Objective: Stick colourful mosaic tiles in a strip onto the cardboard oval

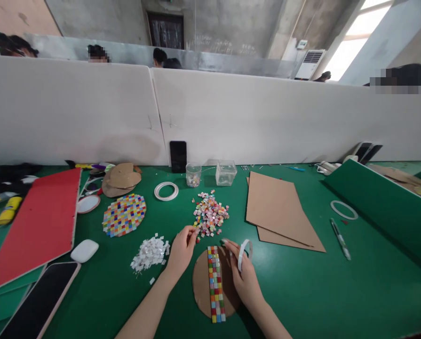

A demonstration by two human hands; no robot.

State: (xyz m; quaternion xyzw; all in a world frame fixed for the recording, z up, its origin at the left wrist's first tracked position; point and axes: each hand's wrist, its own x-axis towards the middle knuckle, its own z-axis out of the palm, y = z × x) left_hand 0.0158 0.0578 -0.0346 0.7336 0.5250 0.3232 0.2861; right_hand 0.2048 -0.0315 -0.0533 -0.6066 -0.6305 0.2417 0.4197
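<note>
A round cardboard disc (200, 287) lies on the green table in front of me, with a strip of coloured mosaic tiles (215, 282) running down its middle. My left hand (182, 252) pinches at the near edge of a loose pile of coloured tiles (210, 215), fingers closed on something I cannot make out. My right hand (243, 275) rests on the disc's right side and holds a white tape ring (243, 252) upright between fingers and thumb.
A heap of white backing scraps (150, 252) lies to the left, and a finished mosaic disc (124, 215) farther back. Cardboard sheets (279, 212) lie to the right, with a pen (340, 239). A red board (37, 226), a phone (43, 299) and a white partition (231, 117) are around.
</note>
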